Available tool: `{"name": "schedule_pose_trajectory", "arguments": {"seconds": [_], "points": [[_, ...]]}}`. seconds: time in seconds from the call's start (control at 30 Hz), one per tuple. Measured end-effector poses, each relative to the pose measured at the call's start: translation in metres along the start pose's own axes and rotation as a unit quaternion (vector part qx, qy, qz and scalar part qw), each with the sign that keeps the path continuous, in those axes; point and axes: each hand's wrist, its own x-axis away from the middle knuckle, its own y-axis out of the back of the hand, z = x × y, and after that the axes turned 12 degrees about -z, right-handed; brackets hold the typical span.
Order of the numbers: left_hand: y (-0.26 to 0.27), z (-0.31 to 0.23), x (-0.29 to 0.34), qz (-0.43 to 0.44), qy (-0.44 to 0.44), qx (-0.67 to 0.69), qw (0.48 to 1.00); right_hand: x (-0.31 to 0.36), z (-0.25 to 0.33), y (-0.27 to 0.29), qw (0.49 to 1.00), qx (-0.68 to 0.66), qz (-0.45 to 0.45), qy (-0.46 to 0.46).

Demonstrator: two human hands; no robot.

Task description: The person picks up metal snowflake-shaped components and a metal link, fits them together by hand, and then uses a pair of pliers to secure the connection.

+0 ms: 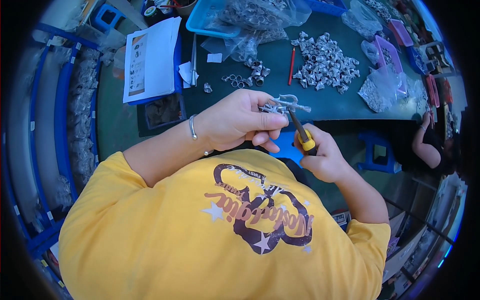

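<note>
My left hand (239, 119) is closed around a silvery branched metal casting (289, 103), pinched between thumb and fingers above the table's near edge. Its branches stick out past the fingertips to the right. In my right hand (324, 156) are cutting pliers (307, 140) with yellow-and-black handles, gripped in a fist. The jaws point up and reach the casting just beside my left thumb. Whether they bite on a branch, I cannot tell. Several silvery rings (237, 80) lie on the green table beyond my left hand, with a small cluster of metal pieces (258, 71) beside them.
A large heap of silvery castings (327, 62) covers the table's middle, with a red pencil (292, 66) left of it. Papers (151, 57) rest on a blue bin at left. A blue tray (212, 22) and pink basket (390, 60) stand farther back. Another person's arm (425, 142) shows at right.
</note>
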Motion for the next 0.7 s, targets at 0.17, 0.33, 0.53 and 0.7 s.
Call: {"name": "schedule_pose_trajectory", "arguments": {"seconds": [0.17,0.33,0.53,0.7], "points": [[0.0026,0.0021,-0.0021,-0.024,-0.065,-0.01,0.998,-0.0051,-0.0008,-0.0041,0.984,0.102,-0.094,0.109],[0.0024,0.0005,-0.0039,-0.003,-0.05,0.02,0.999,-0.0067,0.0002,-0.0053,0.978,0.112,-0.118,0.128],[0.0002,-0.0013,-0.0047,0.025,-0.018,0.062,0.998,-0.0082,-0.0015,-0.0032,0.97,0.124,-0.137,0.157],[-0.0019,-0.0001,-0.0055,-0.019,-0.105,-0.116,0.987,-0.0058,0.0039,-0.0026,0.983,0.108,-0.099,0.112]]}}
